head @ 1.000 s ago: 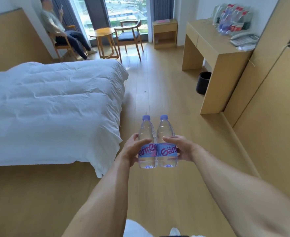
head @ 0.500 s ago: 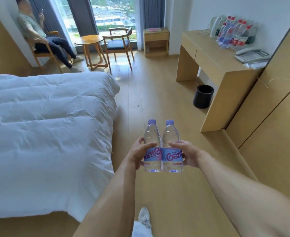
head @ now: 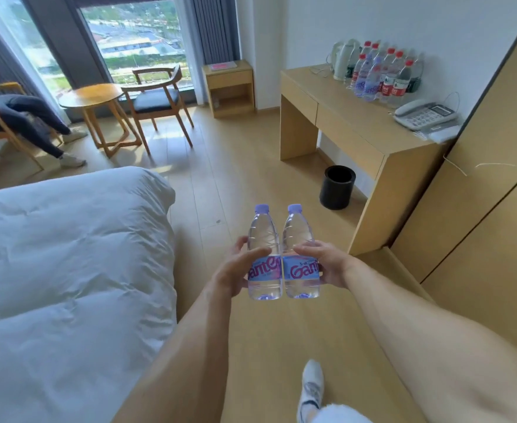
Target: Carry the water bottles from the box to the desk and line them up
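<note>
A: Head view, only one. Left hand [head: 235,270] wrapped round left bottle [head: 264,254] at the label, thumb across the front. Right hand [head: 327,264] same on right bottle [head: 300,254]. Both upright, caps on, sides touching, held over the floor betw. bed [head: 67,270] and desk [head: 358,126]. Not at the desk yet.

B: Risks?

A: My read: each is a one-hand grip on smooth plastic, bottles pressed tog. If one hand shifts, the other bottle could slide down or drop on the floor.

B: And at the desk?

A: Bottles on desk [head: 382,74] crowd the back edge near the far corner, kettle [head: 342,59] just beside them, phone [head: 425,116] toward the near end. Setting two down at once could knock a neighbour, then the row topples. Bin [head: 338,187] stands by the desk leg, foot [head: 312,389] mid-stride, so trip hazard prob. small but there.

B: Box?

A: Not in view.
</note>
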The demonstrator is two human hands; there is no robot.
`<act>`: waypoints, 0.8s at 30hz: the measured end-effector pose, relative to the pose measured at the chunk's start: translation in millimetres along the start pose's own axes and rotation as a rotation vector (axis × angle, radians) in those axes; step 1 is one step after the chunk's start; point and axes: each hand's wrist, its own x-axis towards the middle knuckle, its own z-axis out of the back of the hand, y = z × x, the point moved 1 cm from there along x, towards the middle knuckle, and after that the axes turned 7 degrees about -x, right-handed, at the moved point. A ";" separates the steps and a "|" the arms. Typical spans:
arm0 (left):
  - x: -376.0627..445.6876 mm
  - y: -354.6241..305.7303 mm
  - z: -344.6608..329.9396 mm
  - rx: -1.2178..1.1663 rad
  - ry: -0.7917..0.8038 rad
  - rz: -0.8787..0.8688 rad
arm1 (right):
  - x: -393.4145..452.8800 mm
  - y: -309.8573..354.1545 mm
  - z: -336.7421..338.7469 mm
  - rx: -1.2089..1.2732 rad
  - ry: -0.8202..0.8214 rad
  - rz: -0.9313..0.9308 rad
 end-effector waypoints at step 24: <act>409.3 -240.4 39.7 -0.037 -0.145 -0.075 | 405.3 271.7 92.9 0.035 0.127 0.048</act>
